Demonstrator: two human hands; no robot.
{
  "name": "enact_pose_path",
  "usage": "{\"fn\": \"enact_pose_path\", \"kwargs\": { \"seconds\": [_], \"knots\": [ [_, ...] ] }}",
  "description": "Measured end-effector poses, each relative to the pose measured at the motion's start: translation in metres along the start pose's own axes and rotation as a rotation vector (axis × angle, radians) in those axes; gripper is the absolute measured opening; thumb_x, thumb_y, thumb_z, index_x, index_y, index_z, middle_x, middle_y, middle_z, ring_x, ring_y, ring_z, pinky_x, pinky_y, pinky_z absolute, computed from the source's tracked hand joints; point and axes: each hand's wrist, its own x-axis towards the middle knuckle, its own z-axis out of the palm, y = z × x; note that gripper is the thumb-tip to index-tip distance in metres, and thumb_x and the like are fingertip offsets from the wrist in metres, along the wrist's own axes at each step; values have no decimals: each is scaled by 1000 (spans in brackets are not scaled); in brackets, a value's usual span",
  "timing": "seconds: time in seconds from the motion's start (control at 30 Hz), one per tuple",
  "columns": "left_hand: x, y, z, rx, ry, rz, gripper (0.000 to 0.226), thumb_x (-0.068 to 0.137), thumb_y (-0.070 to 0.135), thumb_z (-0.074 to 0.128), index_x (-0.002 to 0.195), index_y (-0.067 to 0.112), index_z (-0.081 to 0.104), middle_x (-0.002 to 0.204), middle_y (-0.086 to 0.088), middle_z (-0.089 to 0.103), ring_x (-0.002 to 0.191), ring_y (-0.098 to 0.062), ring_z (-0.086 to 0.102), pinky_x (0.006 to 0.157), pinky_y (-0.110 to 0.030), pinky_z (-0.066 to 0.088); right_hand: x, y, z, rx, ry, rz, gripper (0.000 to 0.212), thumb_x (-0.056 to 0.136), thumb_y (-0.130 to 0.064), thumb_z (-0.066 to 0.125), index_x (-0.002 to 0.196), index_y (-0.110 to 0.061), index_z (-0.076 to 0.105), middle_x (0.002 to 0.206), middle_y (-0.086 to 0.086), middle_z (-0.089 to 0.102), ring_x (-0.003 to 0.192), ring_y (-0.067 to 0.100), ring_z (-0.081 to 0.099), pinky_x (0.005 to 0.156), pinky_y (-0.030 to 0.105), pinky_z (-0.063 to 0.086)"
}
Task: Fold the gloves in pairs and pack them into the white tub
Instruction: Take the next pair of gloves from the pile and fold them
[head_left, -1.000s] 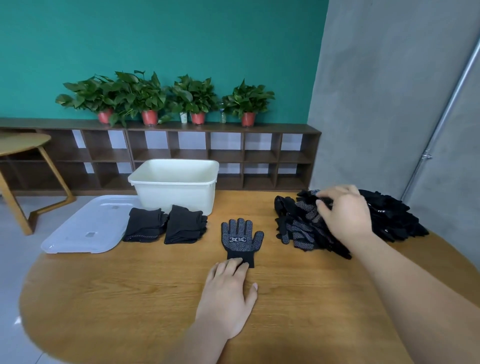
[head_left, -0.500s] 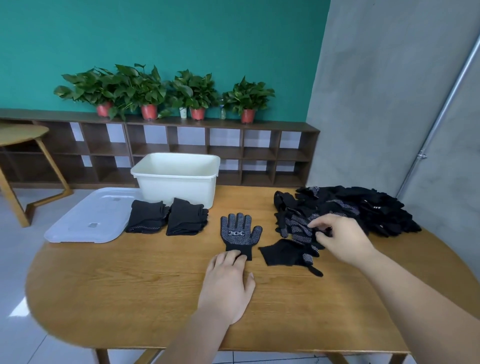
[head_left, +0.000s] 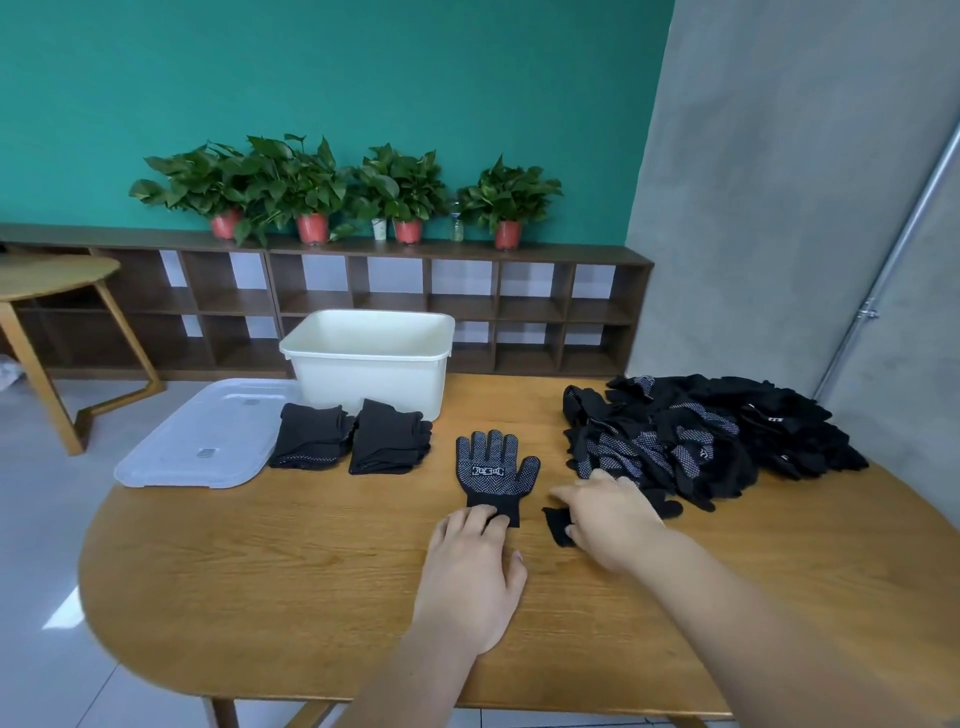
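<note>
Where the bench (head_left: 260, 571) curves round at its near and left edges, bare wood runs from the rim up to my hands. A strip of wood separates the flat glove (head_left: 493, 470) from the two folded pairs (head_left: 310, 436) (head_left: 387, 436) on its left. The loose pile of gloves (head_left: 701, 436) takes up the far right, close to that edge.

My left hand (head_left: 470, 577) lies palm down, its fingers (head_left: 485, 519) straight and together, the tips pressing on the cuff of the flat glove, which lies dotted side up with its fingers pointing away from me. My right hand (head_left: 610, 519) covers a second glove (head_left: 558, 525) just beside the first. Its cuff shows under my thumb and its fingertips show past my wrist. I cannot tell whether these fingers (head_left: 566, 491) pinch the cloth or only rest on it.

The white tub (head_left: 369, 374) stands at the far edge behind the folded pairs, and its inside is not visible. A clear lid (head_left: 208, 441) lies left of it at the bench's edge.

Behind are a low brown shelf (head_left: 467, 296) carrying potted plants (head_left: 311, 182), a green wall and a grey wall on the right.
</note>
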Motion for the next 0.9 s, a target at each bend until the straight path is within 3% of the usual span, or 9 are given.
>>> {"fn": "enact_pose_path", "kwargs": {
  "seconds": [0.07,0.2,0.3,0.4,0.47,0.57,0.77,0.9],
  "knots": [
    [1,-1,1,2,0,1,57,105,51,32,152,27,51,154,11,43,144,-15,34,126,-38,23,4,4,-2,54,-102,6,43,99,-35,61,141,-40,55,126,-1,65,129,24,46,108,42,38],
    [0,-2,4,5,1,1,58,104,51,31,150,26,53,150,11,45,141,-16,36,125,-38,26,1,10,-12,141,-134,-2,18,88,-37,69,104,-42,62,105,-8,55,116,22,50,99,39,44],
    [0,-3,4,9,2,8,58,103,51,30,150,26,53,149,11,45,140,-16,37,124,-38,26,-2,13,-31,237,-12,-19,11,85,-36,70,95,-33,66,106,-11,56,110,16,50,96,34,47],
    [0,-3,4,17,6,7,58,103,51,28,149,26,54,148,11,46,139,-16,38,123,-38,28,-5,23,-63,552,205,51,14,79,-30,78,84,-32,66,93,-13,70,93,8,64,88,30,53],
    [-1,-3,4,15,12,2,58,103,50,28,148,27,56,147,11,48,138,-16,39,123,-38,28,-8,31,-85,749,306,105,21,81,-24,82,91,-34,67,85,-11,73,83,6,68,81,27,53],
    [-1,-2,2,9,22,-4,58,103,50,26,148,28,56,146,12,48,138,-15,39,123,-37,27,-15,40,-108,1013,266,60,29,87,-21,84,110,-36,74,85,-7,75,82,22,70,86,31,54],
    [-1,-2,0,0,39,-6,58,102,48,25,145,27,58,144,11,50,136,-15,40,123,-38,28,-17,46,-117,1076,233,67,13,96,-21,76,95,-32,82,98,10,77,90,31,73,90,42,61],
    [-1,-2,0,4,42,-7,56,102,47,27,144,28,59,143,12,50,135,-14,41,123,-37,27,-13,51,-116,1077,317,141,9,98,-20,73,97,-27,78,91,-1,80,91,31,75,92,51,61]
  ]
}}
